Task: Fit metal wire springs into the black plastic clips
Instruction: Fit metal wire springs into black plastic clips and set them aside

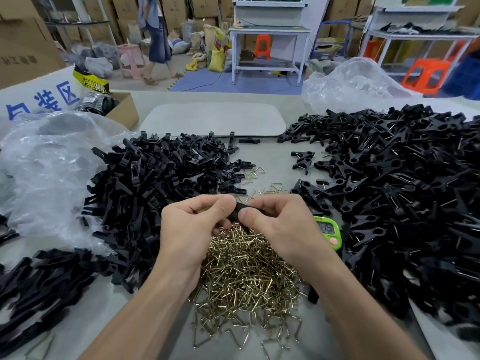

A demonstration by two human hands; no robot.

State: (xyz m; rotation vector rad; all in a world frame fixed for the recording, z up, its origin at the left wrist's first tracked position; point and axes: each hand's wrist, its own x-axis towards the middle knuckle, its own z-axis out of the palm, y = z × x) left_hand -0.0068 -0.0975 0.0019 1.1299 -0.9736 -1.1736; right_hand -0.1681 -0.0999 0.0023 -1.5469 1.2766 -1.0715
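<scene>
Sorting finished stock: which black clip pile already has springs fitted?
The right pile, beside the green timer: wire glints in its joined clips; the left pile looks like bare halves.

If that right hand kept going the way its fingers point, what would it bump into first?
Most likely the left hand: the right hand points leftward at it, both pinching one black clip between them. Depth is hard to judge.

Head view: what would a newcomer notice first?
Dead centre, the left hand and right hand pinch one black clip between them, above a heap of gold-coloured wire springs. Heaps of black clips flank them, the left pile and the right pile. A green timer peeks out beside the right hand.
</scene>
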